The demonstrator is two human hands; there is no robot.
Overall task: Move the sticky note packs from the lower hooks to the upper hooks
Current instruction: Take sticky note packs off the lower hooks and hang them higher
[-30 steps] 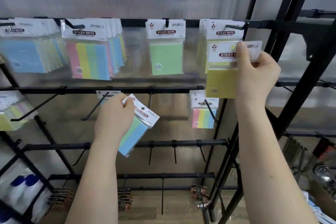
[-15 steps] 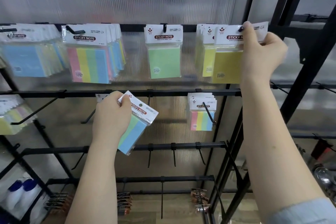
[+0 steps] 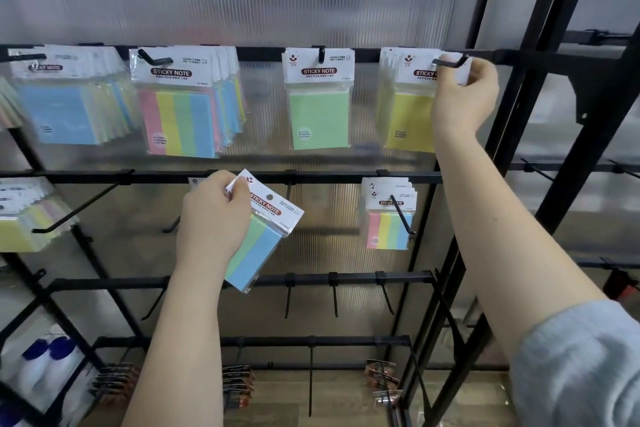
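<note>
The right hand point(image 3: 462, 94) pinches a yellow pack point(image 3: 410, 114) on the top right hook point(image 3: 450, 61), while the left hand point(image 3: 213, 218) grips a tilted pack point(image 3: 259, 239) low down, with its top hook point(image 3: 156, 57) up and left.

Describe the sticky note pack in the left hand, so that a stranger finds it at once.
On the black rack, look just under the second rail, left of centre. There the left hand pinches the tilted pack by its white header. Unlike its neighbours, it hangs on no hook and shows only green and blue stripes.
</note>
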